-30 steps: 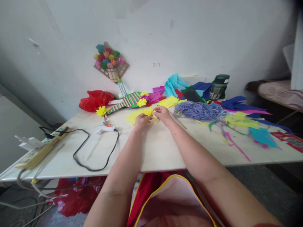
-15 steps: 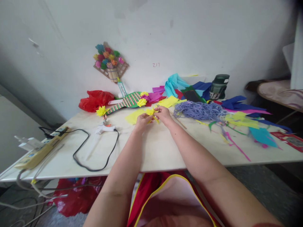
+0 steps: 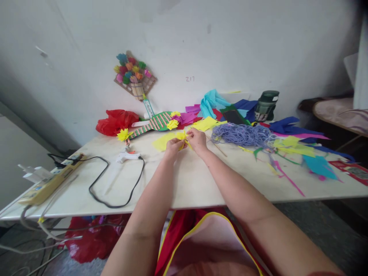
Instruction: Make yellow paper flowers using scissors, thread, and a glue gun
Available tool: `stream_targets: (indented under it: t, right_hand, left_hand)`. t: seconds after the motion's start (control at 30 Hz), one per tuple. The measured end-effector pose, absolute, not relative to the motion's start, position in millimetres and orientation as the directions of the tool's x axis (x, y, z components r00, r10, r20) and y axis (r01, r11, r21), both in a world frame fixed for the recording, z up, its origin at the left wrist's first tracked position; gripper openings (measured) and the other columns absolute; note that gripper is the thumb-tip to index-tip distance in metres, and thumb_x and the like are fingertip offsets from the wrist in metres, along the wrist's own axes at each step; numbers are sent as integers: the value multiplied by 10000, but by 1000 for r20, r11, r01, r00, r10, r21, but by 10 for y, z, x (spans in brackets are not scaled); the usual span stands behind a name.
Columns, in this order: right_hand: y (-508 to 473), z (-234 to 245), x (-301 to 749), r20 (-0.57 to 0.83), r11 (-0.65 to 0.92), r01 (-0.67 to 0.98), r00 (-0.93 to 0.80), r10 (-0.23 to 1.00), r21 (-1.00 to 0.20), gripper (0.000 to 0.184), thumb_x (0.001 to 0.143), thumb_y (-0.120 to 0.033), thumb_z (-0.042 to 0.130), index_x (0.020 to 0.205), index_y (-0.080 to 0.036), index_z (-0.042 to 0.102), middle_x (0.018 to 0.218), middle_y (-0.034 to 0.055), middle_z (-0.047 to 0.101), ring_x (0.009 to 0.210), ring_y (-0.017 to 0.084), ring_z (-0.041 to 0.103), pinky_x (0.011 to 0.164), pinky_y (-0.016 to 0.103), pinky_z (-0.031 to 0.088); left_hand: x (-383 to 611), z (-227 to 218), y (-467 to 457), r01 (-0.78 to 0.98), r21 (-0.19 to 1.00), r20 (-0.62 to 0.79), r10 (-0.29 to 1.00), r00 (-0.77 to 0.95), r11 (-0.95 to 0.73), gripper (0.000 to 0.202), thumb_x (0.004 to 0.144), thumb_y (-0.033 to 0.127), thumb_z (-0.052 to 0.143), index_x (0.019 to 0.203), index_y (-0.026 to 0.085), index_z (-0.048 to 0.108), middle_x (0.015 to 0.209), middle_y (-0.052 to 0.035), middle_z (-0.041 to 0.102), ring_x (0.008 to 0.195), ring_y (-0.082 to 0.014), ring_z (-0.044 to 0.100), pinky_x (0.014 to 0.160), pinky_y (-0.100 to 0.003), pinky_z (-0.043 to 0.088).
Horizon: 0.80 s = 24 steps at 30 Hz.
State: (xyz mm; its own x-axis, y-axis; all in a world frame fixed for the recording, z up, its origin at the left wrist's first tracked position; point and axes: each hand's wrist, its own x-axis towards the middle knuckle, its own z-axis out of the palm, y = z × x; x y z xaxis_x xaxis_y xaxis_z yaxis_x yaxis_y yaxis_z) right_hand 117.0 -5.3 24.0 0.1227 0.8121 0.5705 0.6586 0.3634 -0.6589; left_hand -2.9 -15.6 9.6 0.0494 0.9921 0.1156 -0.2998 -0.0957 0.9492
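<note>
Over the middle of the table, both my hands pinch a small yellow paper flower. My left hand grips its base from the left. My right hand has its fingertips closed on the flower's right side; the fingers partly hide what they hold there. A sheet of yellow paper lies flat behind my left hand. Beyond it rests a green, lute-shaped piece with pink strips, decorated with yellow and purple paper flowers. A thin stick lies right of my right hand.
A white glue gun with a looping black cord lies at left, near a power strip. To the right are tangled purple cord, coloured paper scraps and a dark green bottle. A red bag sits at back left.
My right hand has turned slightly and its fingers have shifted at the flower. The left hand stays nearly in place, still pinching it. Nothing else on the table has moved.
</note>
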Motion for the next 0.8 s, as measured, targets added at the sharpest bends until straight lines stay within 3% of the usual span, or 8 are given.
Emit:
stream_targets:
  t: [0.13,0.27,0.43,0.53,0.7,0.8]
  right_hand:
    - [-107,257,1151,630,412,743,18,776,-528,180,697,-149,511,808,-203,641,792,28,684,746,174,602,709,288,444]
    - [-94,236,1153,654,478,718,-42,755,-506,157,702,-162,513,786,-215,635,788,7,681,734,160,595,696,276,443]
    - [-55,223,1181,660,568,534,-27,751,-626,176,691,-181,532,835,-196,632,763,9,667,700,143,599,697,266,458]
    - [-32,231,1209,618,568,351,38,786,-744,167,725,-287,522,804,-179,621,727,11,646,679,135,592,672,255,469]
    - [45,241,1296,470,429,195,281,837,-882,204,697,-339,526,785,-176,610,737,14,624,689,136,562,617,244,473]
    - [59,265,1345,284,293,15,293,913,-956,190,648,-292,558,785,-169,602,734,13,616,658,126,556,539,220,458]
  left_hand:
    - [-38,64,-118,-314,945,114,993,35,-97,317,444,264,770,607,118,540,547,-5,594,549,-111,575,634,-267,443]
    - [-54,47,-107,-303,947,124,992,27,-110,321,452,268,766,601,127,520,537,2,586,543,-110,571,629,-268,440]
    - [-73,92,-152,-290,950,131,991,30,-117,346,462,295,769,638,125,525,578,-11,601,558,-113,573,659,-295,455]
    - [-76,139,-195,-266,954,154,987,38,-138,367,479,323,768,701,122,555,650,-23,618,606,-121,585,649,-289,458]
    - [-67,170,-236,-236,956,199,976,91,-173,394,503,337,760,796,138,587,765,-39,647,666,-126,589,635,-268,455]
    - [-72,160,-232,-207,960,217,968,128,-188,376,531,346,748,809,145,595,798,-47,655,695,-128,589,654,-267,457]
